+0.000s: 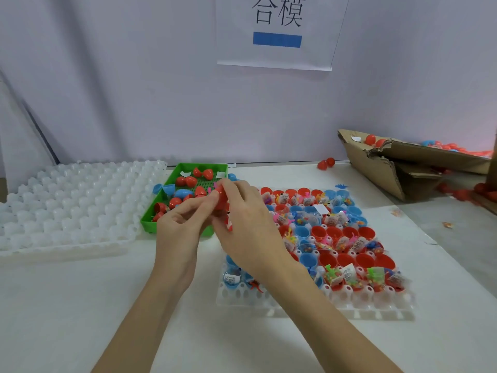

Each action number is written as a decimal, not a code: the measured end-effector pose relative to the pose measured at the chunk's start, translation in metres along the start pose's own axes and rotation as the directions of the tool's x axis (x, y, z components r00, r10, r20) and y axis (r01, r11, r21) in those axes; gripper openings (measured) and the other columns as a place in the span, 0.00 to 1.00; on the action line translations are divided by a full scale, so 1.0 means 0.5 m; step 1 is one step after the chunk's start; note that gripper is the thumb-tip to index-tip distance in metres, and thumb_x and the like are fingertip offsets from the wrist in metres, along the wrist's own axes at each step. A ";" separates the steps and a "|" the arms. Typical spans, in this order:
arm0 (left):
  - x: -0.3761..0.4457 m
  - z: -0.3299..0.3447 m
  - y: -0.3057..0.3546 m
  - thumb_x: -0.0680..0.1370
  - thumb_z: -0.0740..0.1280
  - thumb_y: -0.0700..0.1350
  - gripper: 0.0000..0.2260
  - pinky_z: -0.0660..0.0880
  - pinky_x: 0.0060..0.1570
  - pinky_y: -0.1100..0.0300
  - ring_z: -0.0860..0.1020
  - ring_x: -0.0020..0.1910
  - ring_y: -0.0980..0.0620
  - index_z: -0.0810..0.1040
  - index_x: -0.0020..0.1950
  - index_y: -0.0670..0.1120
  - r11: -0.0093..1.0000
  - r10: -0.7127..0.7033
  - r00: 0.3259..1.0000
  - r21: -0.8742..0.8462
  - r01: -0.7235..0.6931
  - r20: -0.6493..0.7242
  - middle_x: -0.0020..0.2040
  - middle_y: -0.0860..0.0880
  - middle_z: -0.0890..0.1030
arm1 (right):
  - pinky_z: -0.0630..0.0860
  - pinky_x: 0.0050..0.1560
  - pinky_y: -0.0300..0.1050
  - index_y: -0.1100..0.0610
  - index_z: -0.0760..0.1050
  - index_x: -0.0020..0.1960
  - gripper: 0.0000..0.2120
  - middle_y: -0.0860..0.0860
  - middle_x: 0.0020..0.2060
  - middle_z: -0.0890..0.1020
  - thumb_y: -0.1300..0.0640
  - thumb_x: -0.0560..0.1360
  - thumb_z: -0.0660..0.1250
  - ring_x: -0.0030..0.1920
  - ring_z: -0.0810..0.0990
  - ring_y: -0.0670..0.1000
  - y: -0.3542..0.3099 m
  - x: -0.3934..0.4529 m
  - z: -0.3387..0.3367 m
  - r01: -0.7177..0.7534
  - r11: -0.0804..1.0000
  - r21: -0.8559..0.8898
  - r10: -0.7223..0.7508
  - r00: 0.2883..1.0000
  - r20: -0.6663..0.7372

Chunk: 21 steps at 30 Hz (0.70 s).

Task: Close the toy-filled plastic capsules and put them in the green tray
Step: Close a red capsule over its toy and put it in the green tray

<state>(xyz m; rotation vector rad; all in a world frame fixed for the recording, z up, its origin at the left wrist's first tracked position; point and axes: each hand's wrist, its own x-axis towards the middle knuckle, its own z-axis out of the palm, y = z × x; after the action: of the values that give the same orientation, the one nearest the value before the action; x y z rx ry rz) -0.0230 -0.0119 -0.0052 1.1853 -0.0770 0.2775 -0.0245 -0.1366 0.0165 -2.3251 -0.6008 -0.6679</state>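
We held a red capsule between both hands above the near right corner of the green tray. Our right hand curled its fingers over the top of it, and our left hand pinched it from the left with thumb and fingertips. Whether its two halves had met we could not tell, since our fingers hid the seam.

The green tray lay just behind our hands and already carried several red capsules and a blue one, with two white slips at its far end. Loose blue halves sat against its left wall. To the left, touching the tray, lay an empty white moulded holder. To the right, under our right forearm, lay a second white holder packed with open red and blue capsule halves, many of them stuffed with small bagged toys; our arm covered its near left part.

All of it rested on a white table against a pale wall, on which hung a paper sign with a blue bar. At the far right, a torn cardboard box lay tipped, with red capsules in and around it, and two more red capsules lay by the wall.

The table showed bare in front of us and between the two white holders.
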 end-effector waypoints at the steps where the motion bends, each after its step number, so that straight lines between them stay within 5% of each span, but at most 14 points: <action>1: -0.001 0.002 -0.001 0.68 0.78 0.56 0.18 0.81 0.50 0.65 0.85 0.51 0.53 0.89 0.52 0.46 1.000 -0.009 1.000 0.021 0.009 0.008 0.50 0.45 0.88 | 0.72 0.61 0.42 0.60 0.69 0.71 0.22 0.54 0.63 0.76 0.57 0.80 0.68 0.61 0.73 0.52 -0.002 -0.001 0.000 -0.015 1.000 0.007 0.015 0.999 -0.037; 5: -0.006 0.011 -0.002 0.68 0.78 0.56 0.19 0.81 0.51 0.64 0.86 0.52 0.52 0.89 0.53 0.46 0.999 -0.041 0.999 0.036 0.040 0.027 0.52 0.44 0.88 | 0.70 0.59 0.37 0.60 0.71 0.71 0.19 0.54 0.60 0.78 0.59 0.82 0.66 0.57 0.76 0.51 -0.002 -0.003 -0.007 -0.049 0.999 0.020 0.049 0.998 -0.040; 14: -0.007 0.010 -0.005 0.72 0.77 0.54 0.19 0.80 0.49 0.65 0.85 0.50 0.52 0.87 0.55 0.42 0.997 -0.079 0.996 -0.019 0.080 0.047 0.51 0.43 0.87 | 0.79 0.50 0.45 0.62 0.76 0.62 0.12 0.54 0.50 0.80 0.63 0.79 0.67 0.46 0.77 0.51 0.002 -0.001 -0.010 -0.023 0.998 0.058 0.026 0.998 -0.050; 21: 0.002 -0.001 -0.008 0.70 0.77 0.52 0.14 0.80 0.53 0.64 0.84 0.53 0.52 0.87 0.52 0.46 0.997 -0.038 0.999 0.073 0.036 0.026 0.50 0.47 0.87 | 0.73 0.63 0.42 0.59 0.68 0.74 0.23 0.54 0.63 0.77 0.59 0.81 0.67 0.61 0.75 0.51 0.011 0.000 0.010 -0.061 0.995 0.076 0.059 0.998 0.027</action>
<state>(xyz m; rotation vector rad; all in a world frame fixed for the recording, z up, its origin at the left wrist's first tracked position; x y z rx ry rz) -0.0212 -0.0128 -0.0087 1.2620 -0.0691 0.2335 -0.0197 -0.1372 0.0106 -2.2736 -0.5560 -0.5792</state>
